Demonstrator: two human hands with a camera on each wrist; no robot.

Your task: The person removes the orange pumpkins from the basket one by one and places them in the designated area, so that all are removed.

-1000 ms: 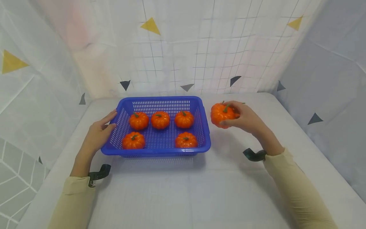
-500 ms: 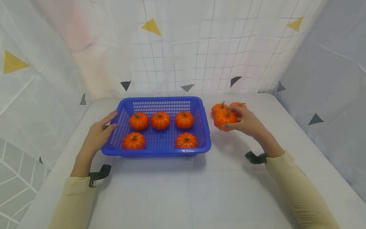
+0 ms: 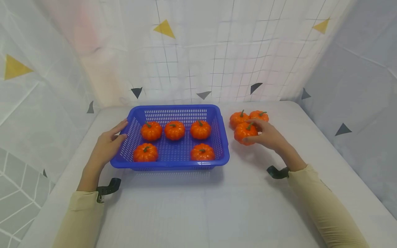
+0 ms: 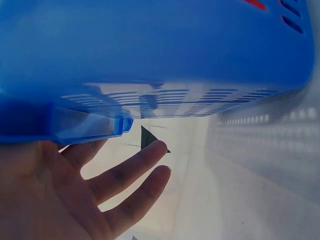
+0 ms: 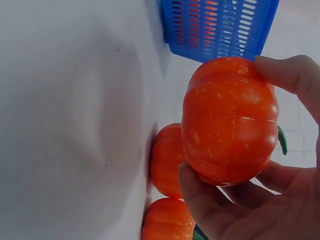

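My right hand point(image 3: 266, 135) grips a small orange pumpkin point(image 3: 245, 133) with a green stem, thumb on one side and fingers on the other. In the right wrist view that pumpkin point(image 5: 231, 122) hangs clear of the white surface. Two more pumpkins, one nearer the basket point(image 3: 238, 119) and one farther right point(image 3: 259, 115), lie just behind it. At the left end of a blue slotted basket point(image 3: 173, 164), my left hand point(image 3: 107, 144) rests against the rim with fingers extended. The left wrist view shows those fingers point(image 4: 131, 172) spread loosely beside the basket's outer wall.
Inside the basket sit several pumpkins, such as one at the front left point(image 3: 145, 152) and one at the back right point(image 3: 200, 130). A white table point(image 3: 173, 213) bears everything, and a pale patterned curtain point(image 3: 198, 51) hangs behind it.
My right hand has brought its pumpkin a little toward me and to the right, uncovering the two pumpkins behind. The left hand and the basket have stayed put.
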